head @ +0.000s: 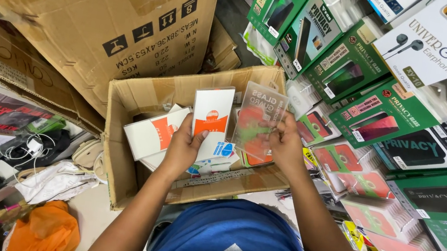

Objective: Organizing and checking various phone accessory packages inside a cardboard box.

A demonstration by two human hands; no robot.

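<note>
Two packets upright: left hand white packet, right hand clear packet.

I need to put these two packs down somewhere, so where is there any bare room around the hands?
Little. The open carton in front is strewn with white packs; only its near left corner shows bare cardboard. To the right, green boxes and red packs lie edge to edge. A pale strip of floor shows between the carton and the orange bag.
</note>
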